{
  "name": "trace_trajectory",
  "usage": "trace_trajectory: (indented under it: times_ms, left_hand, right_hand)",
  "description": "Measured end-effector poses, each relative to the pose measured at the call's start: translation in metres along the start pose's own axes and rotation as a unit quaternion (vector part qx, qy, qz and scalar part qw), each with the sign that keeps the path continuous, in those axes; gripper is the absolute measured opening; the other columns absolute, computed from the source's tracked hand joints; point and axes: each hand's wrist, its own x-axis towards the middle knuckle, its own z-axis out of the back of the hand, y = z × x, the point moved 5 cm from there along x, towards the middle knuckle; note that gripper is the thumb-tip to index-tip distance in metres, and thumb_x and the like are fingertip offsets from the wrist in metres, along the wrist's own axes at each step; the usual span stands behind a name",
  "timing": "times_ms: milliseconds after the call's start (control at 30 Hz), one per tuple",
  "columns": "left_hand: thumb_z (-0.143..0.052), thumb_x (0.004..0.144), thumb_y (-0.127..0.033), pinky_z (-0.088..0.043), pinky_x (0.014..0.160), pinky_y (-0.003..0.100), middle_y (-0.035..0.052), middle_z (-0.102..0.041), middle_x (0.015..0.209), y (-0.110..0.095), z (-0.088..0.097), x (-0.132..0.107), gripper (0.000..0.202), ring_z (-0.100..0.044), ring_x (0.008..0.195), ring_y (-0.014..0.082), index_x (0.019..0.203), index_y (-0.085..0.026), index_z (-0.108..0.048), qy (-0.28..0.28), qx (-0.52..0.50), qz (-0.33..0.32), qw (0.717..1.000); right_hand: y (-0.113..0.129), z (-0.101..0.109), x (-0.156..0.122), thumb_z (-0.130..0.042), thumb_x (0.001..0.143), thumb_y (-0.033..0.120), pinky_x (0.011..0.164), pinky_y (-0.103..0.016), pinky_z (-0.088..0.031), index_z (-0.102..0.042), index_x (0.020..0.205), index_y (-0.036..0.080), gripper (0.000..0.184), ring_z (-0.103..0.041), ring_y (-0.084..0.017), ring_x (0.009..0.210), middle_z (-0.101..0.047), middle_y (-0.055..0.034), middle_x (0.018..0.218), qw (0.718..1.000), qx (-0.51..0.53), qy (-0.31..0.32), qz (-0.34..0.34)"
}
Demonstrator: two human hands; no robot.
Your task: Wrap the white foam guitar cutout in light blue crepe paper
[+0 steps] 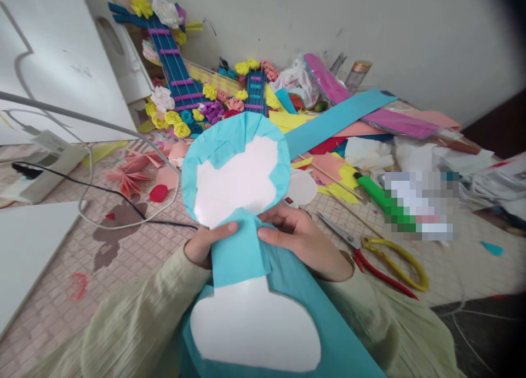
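A white cardboard cutout (pixel 255 328) with a narrow waist and rounded ends lies before me over turquoise crepe paper (pixel 324 312). At its far round end the paper is folded in pleats over the rim, leaving a ragged white patch in the middle. A flap of the paper covers the waist. My left hand (pixel 210 241) grips the left side of the waist, thumb on top of the flap. From the right, my right hand (pixel 302 238) pinches the flap's edge, with its other fingers partly hidden behind. The near end of the cutout is bare white.
Scissors (pixel 353 241) with red and yellow handles lie right of my hand, near a green glue gun or cutter-like tool (pixel 373 194). Decorated blue toy guitars (pixel 175 66) lean at the back wall. Crepe strips (pixel 341 115), a power strip (pixel 45 164) and cables surround the work.
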Motion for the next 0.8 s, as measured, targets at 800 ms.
trace_trajectory:
  times_ms: [800]
  left_hand:
    - [-0.075, 0.056, -0.018, -0.052, 0.082, 0.042, 0.0111, -0.072, 0.092, 0.008, -0.004, 0.003, 0.049, -0.064, 0.091, 0.0317, 0.103, -0.012, -0.064, 0.125, -0.024, 0.099, 0.987]
  right_hand:
    - [0.005, 0.006, -0.001, -0.065, 0.073, 0.027, 0.08, -0.029, -0.048, -0.062, 0.088, 0.02, 0.017, -0.062, -0.016, 0.088, -0.067, -0.0028, 0.092, 0.992, -0.065, -0.07, 0.084]
